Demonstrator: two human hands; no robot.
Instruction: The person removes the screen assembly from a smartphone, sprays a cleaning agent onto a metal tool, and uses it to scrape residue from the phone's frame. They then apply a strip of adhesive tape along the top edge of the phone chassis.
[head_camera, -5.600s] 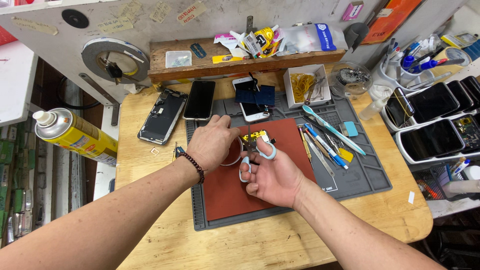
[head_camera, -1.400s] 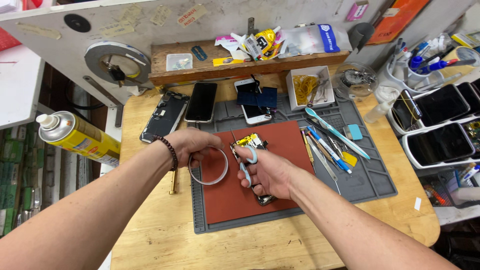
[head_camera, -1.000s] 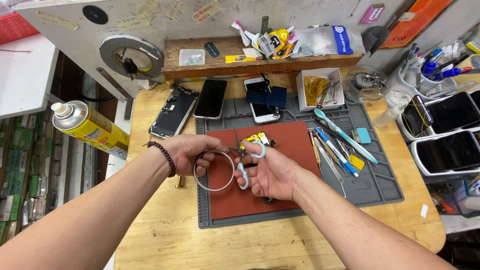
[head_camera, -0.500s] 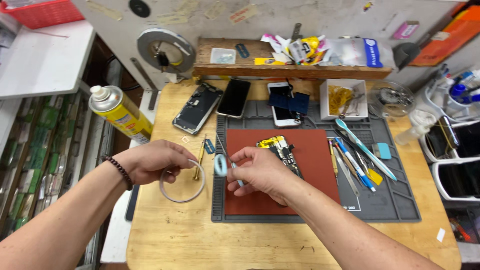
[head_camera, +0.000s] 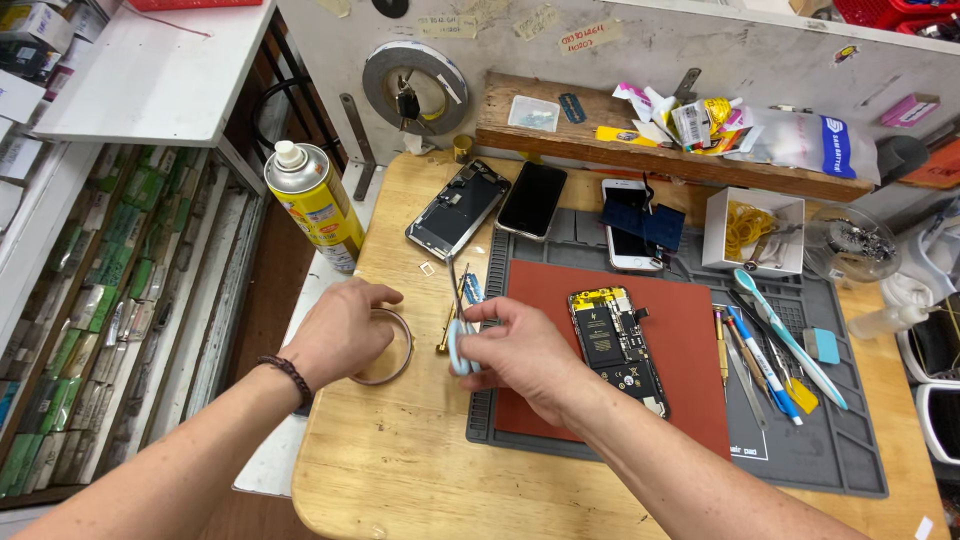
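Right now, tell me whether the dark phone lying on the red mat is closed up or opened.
Opened. The dark phone lies flat on the red mat with its back off, black battery and internal parts exposed.

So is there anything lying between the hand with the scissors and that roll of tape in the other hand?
Nothing visible. The right hand holds the scissors just right of the tape roll, which the left hand grips; only bare wooden table shows between them.

two bare forearms, no sleeves, a dark beaded bracelet (head_camera: 285, 371) round the left wrist
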